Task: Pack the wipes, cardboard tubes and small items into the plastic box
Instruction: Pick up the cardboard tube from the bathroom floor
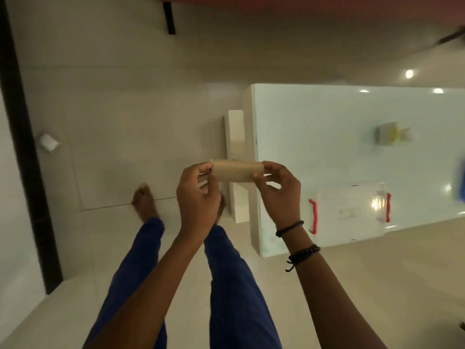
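A glossy white table (339, 117) fills the right side of the view, its top reflecting round ceiling lights. On it, near the edge closest to the person, sits a clear plastic box (352, 210) with a red handle clip at each end. Well apart from the box, farther along the table, lies a small pack (392, 136), grey and yellow, too blurred to identify. A blue thing (460, 180) shows at the right border, cut off by the frame. Beside the table is a pale tiled floor (113, 109), where a small white crumpled item (49, 142) lies near a dark vertical strip.
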